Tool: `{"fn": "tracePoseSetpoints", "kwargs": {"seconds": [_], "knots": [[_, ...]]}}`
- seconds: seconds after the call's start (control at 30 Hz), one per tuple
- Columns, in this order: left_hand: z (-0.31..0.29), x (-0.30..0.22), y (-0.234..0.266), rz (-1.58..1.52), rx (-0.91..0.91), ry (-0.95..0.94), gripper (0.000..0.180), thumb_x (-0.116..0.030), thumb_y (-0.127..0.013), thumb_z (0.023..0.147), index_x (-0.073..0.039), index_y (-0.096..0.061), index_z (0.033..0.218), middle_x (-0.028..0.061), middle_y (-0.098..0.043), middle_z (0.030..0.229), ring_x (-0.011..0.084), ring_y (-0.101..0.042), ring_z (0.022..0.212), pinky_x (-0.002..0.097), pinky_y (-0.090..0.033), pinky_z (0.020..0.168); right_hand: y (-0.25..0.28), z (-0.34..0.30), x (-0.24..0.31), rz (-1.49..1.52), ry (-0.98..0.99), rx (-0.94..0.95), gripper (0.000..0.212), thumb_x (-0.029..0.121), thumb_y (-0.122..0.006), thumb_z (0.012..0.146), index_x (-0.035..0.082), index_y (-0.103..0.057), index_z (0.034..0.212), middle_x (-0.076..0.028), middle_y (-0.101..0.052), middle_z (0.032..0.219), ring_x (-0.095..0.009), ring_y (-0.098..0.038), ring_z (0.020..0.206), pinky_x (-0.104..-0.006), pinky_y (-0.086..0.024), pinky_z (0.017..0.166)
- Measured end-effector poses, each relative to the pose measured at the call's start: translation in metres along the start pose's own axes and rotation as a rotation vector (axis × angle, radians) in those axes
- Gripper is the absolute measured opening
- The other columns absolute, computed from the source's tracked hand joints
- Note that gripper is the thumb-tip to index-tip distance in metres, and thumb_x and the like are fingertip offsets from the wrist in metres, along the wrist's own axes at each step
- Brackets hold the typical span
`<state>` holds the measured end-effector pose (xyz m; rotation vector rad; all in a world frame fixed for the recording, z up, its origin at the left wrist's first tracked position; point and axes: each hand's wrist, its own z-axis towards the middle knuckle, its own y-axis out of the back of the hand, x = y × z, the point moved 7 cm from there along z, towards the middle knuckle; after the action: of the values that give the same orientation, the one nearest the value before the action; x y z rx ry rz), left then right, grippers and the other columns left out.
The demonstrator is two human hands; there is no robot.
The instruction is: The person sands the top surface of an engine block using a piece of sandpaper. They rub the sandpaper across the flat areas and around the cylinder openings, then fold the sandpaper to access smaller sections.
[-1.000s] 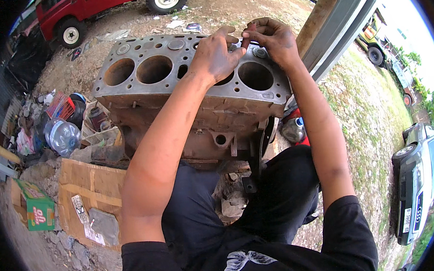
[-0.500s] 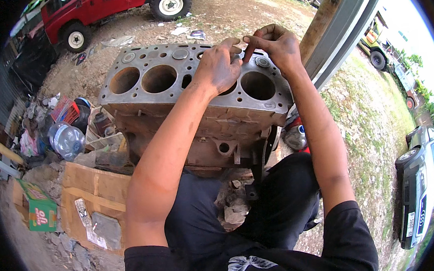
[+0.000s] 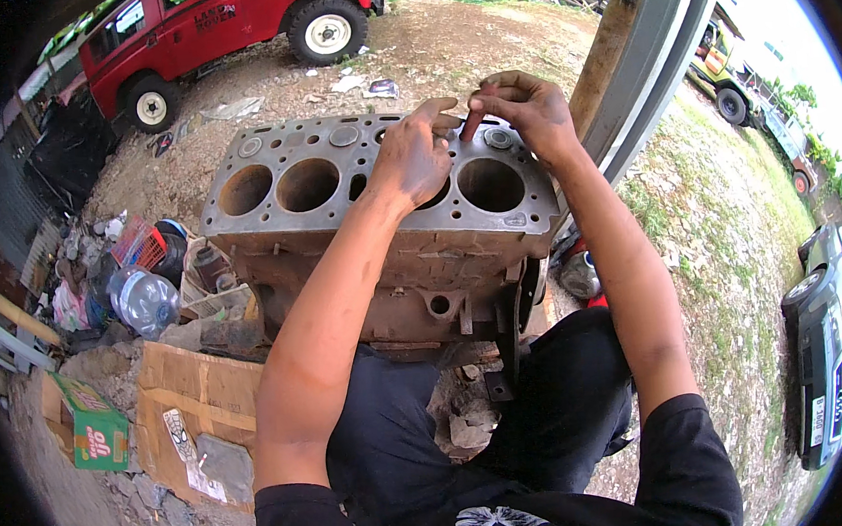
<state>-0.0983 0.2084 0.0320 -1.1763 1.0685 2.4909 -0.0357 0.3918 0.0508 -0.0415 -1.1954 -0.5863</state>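
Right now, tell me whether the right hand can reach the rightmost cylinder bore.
Probably yes: the rightmost cylinder bore lies uncovered near the right hand, though that hand holds a reddish-brown stick.

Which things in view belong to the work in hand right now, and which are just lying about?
In use, it seems:
engine block, under both hands
reddish-brown stick, pinched in the right hand
left hand, near the stick

Apparently just lying about:
green box
brown cardboard
clear plastic bottle
red basket
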Motion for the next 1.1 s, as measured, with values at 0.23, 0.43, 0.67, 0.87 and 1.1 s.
{"fn": "tracePoseSetpoints", "kwargs": {"seconds": [0.23,0.43,0.67,0.87,1.1], "knots": [[0.0,0.001,0.0,0.006,0.009,-0.002,0.053,0.001,-0.068,0.096,-0.002,-0.059,0.148,0.0174,-0.076,0.134,0.0297,-0.074,0.122,0.0403,-0.055,0.107,0.005,0.004,-0.007,0.205,-0.058,0.002,0.039,0.013,-0.082,0.098,-0.003,-0.069,0.13,-0.014,-0.077,0.122,-0.025,-0.072,0.117,-0.0364,-0.055,0.11],[0.0,0.006,-0.001,-0.029,0.02,-0.018,0.053,0.002,-0.068,0.096,0.0,-0.059,0.148,0.0187,-0.076,0.134,0.03,-0.074,0.121,0.0406,-0.055,0.107,-0.005,-0.002,0.006,0.13,0.052,0.105,0.034,0.013,-0.085,0.093,-0.005,-0.073,0.119,-0.011,-0.082,0.106,-0.019,-0.077,0.103,-0.0327,-0.056,0.1],[0.003,0.012,-0.002,-0.067,0.034,0.009,0.053,0.002,-0.068,0.096,0.002,-0.057,0.148,0.0216,-0.076,0.133,0.0294,-0.075,0.12,0.0396,-0.057,0.104,-0.013,0.001,0.006,-0.177,0.141,0.069,0.029,0.016,-0.084,0.094,-0.001,-0.076,0.116,-0.007,-0.081,0.094,-0.012,-0.072,0.084,-0.0318,-0.058,0.087],[0.002,0.004,0.001,-0.014,0.013,0.028,0.055,0.0,-0.068,0.096,0.003,-0.056,0.149,0.0222,-0.074,0.136,0.03,-0.075,0.12,0.0403,-0.057,0.105,-0.017,-0.003,0.01,-0.048,0.257,0.265,0.023,0.013,-0.075,0.101,0.001,-0.077,0.121,-0.006,-0.079,0.095,-0.012,-0.071,0.085,-0.0339,-0.058,0.091],[0.001,0.011,0.001,-0.08,-0.009,0.038,0.06,-0.001,-0.071,0.095,0.005,-0.053,0.152,0.0237,-0.073,0.136,0.0316,-0.071,0.127,0.0409,-0.056,0.108,-0.019,-0.004,0.009,-0.407,-0.033,0.027,0.03,0.023,-0.091,0.087,0.004,-0.08,0.107,-0.006,-0.081,0.099,-0.012,-0.073,0.089,-0.0326,-0.058,0.083]]}}
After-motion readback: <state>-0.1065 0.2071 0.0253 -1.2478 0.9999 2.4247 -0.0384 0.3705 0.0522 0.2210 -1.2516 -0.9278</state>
